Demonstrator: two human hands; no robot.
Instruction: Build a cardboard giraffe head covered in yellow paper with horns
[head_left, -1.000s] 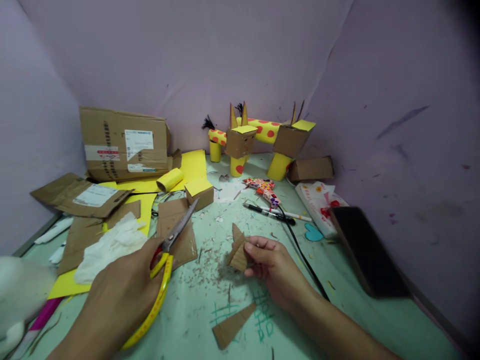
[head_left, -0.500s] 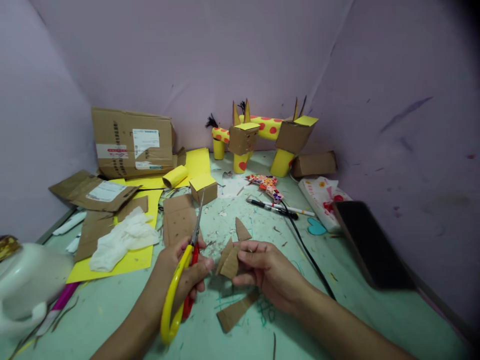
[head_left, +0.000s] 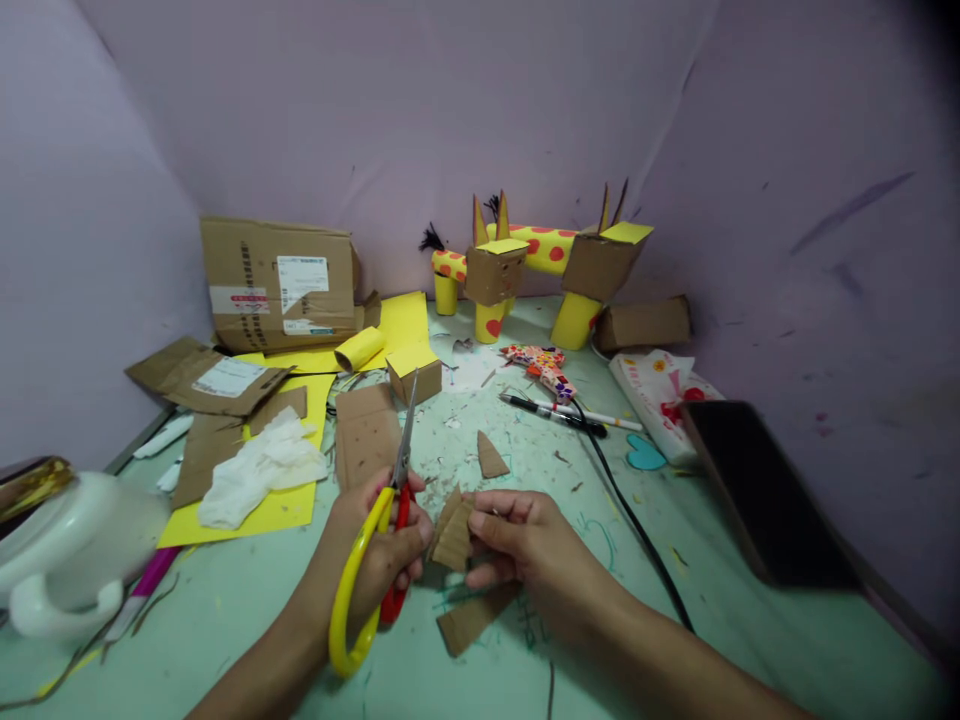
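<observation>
My left hand (head_left: 375, 545) is closed around a pair of scissors (head_left: 358, 590) with one yellow and one red handle; the blades point up and away from me and look shut. Between the fingers and thumb of my right hand (head_left: 529, 545) are small pointed cardboard pieces (head_left: 452, 535), overlapping each other. Below them on the table lies a longer cardboard strip (head_left: 474, 620), partly under my right hand. A cardboard triangle (head_left: 491, 456) rests just beyond my fingertips. To the left, past my left hand, is a flat cardboard piece (head_left: 366, 430).
Two spotted yellow cardboard animals (head_left: 496, 275) (head_left: 604, 265) stand at the back. A floral glue gun (head_left: 541, 368) trails a black cord. A phone (head_left: 765, 490) is at right, a white mug (head_left: 75, 550) at left. Behind are a carton (head_left: 259, 240) and yellow paper (head_left: 289, 510).
The view has shifted a little, so most things sit slightly farther right. The cardboard pieces in my right hand have turned slightly. Both hands keep their hold.
</observation>
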